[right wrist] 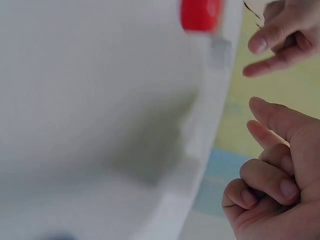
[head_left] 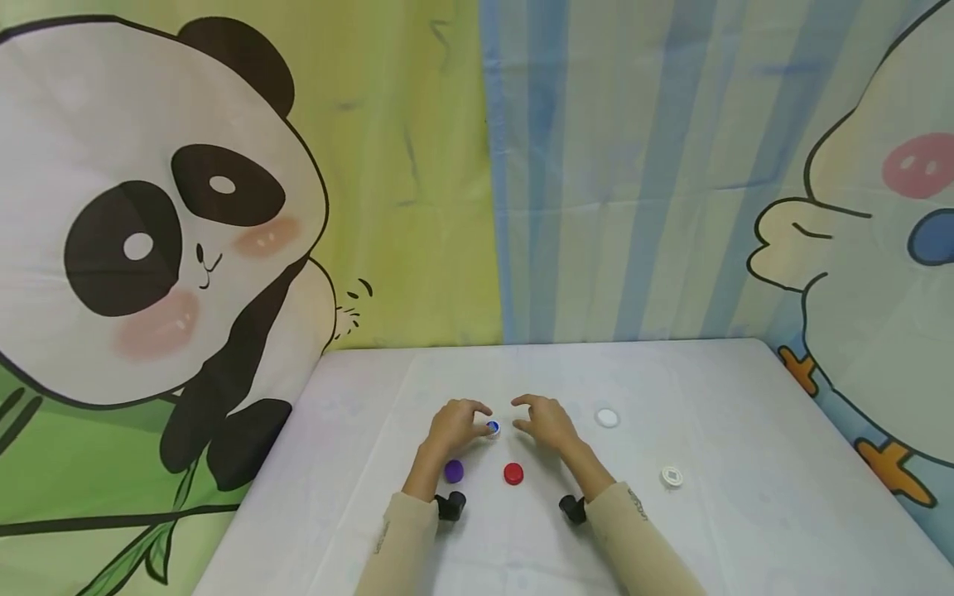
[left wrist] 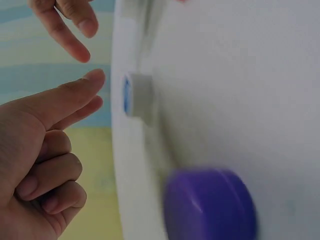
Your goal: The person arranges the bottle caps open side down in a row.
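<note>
Both hands are held above the white table, facing each other, with nothing in their grasp. My left hand [head_left: 451,427] has its thumb and index finger extended and its other fingers curled in. In the head view its thumb tip reaches the edge of a small white cap with a blue top [head_left: 493,428]; the left wrist view shows this cap [left wrist: 138,95] standing on the table, apart from the fingers. The right hand [head_left: 547,424] mirrors that pose, thumb and index finger [right wrist: 282,117] spread apart. A purple cap [head_left: 454,472] and a red cap [head_left: 513,473] lie nearer me.
A white ring-shaped piece [head_left: 607,418] lies right of the right hand, and a round white piece with a marked top [head_left: 672,477] lies farther right. Behind the white table [head_left: 745,414] hangs a printed curtain [head_left: 417,207]. Black wrist mounts [head_left: 450,506] sit under both wrists.
</note>
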Motion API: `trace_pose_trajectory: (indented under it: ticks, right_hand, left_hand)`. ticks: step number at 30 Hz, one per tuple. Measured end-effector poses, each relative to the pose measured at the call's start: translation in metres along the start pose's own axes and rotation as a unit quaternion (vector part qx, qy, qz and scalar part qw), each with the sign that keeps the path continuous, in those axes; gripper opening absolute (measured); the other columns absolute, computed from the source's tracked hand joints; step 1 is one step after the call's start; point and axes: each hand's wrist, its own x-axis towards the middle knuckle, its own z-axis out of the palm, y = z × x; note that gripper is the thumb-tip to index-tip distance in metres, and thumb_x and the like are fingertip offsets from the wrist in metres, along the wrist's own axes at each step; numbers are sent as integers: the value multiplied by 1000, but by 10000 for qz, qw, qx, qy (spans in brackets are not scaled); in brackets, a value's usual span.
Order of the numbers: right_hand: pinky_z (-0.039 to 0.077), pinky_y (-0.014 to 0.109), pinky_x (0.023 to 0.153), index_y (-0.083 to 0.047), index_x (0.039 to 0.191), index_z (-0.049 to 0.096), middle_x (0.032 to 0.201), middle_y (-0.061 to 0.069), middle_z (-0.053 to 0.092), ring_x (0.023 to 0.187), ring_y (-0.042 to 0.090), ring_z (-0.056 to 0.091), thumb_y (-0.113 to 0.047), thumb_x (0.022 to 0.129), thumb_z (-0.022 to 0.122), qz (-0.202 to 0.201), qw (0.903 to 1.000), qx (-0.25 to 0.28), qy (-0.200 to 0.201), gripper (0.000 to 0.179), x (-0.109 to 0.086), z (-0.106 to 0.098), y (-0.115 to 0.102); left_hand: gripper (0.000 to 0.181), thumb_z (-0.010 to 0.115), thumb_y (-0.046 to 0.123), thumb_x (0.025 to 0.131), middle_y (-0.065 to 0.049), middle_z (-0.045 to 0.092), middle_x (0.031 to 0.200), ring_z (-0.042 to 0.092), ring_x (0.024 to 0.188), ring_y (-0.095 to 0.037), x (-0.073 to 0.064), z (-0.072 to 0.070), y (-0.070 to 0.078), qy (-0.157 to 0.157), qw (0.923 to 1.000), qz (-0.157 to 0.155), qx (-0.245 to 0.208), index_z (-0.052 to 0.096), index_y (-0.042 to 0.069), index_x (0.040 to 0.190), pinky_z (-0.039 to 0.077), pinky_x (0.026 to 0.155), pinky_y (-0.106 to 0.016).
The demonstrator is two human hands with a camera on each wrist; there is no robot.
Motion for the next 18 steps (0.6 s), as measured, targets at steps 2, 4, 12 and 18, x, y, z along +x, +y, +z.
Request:
trace_pose_trajectory:
  ticks: [2, 4, 12, 18]
  right_hand:
    - [40, 28, 54, -10, 108, 64, 78, 9, 63, 58, 13, 46, -19, 78, 69, 185, 9998, 79, 66, 31, -1, -17, 5]
    - [39, 28, 51, -9, 106, 65, 77, 9, 63, 56, 14, 45, -18, 78, 69, 365, 9993, 28, 90, 30, -3, -32, 10]
    - [47, 33, 61, -10, 109, 63, 98, 14, 63, 79, 22, 57, -20, 76, 71, 1095, 9934, -144, -298, 36, -5, -48, 31]
    - [47, 36, 67, -10, 105, 65, 99, 12, 63, 78, 22, 56, -16, 73, 73, 1141, 9930, -74, -310, 33, -8, -35, 49]
  left_hand:
    - [30, 71, 33, 75, 0, 67, 79, 55, 64, -11, 6, 0, 13, 91, 9998, 164, -25, 69, 17, 100, 45, 58, -26]
    - [31, 70, 34, 76, 1, 62, 62, 44, 50, -6, 13, 2, 26, 132, 9993, 348, -36, 69, 17, 101, 38, 48, -22]
    - [35, 73, 35, 73, 0, 68, 94, 58, 68, -13, 40, 23, 64, 129, 9996, 147, 208, 68, 20, 104, 42, 52, -23]
    - [34, 76, 35, 69, 1, 66, 102, 61, 88, -22, 48, 44, 72, -3, 9985, -366, 404, 70, 25, 101, 46, 58, -29]
